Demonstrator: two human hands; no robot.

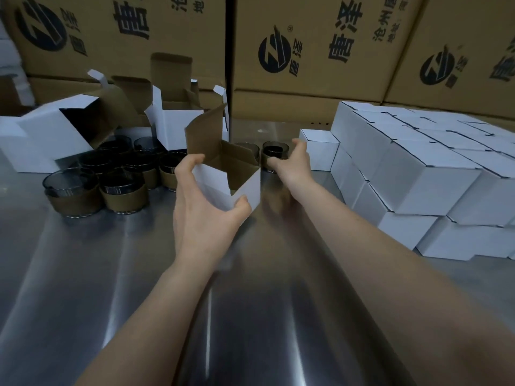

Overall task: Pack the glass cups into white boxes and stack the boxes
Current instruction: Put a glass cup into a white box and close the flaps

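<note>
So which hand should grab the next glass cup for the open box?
Right. The right hand reaches beside a glass cup, fingers spread and free; the left hand grips the open white box.

the open box (pixel 231 188) is at my 12 o'clock, gripped in my left hand (pixel 203 215). just behind it, toward 1 o'clock, a single cup (pixel 274 151) stands on the tabletop (pixel 111 274) with my right hand (pixel 295 160) against it. the cluster of glass cups (pixel 111 174) stands at 10 o'clock, with empty boxes (pixel 64 132) behind and left of it. the stacked closed boxes (pixel 432 176) fill 2 o'clock, one lone closed box (pixel 320 151) at their left end, just beside my right hand. large cartons (pixel 306 51) line the back.
</note>
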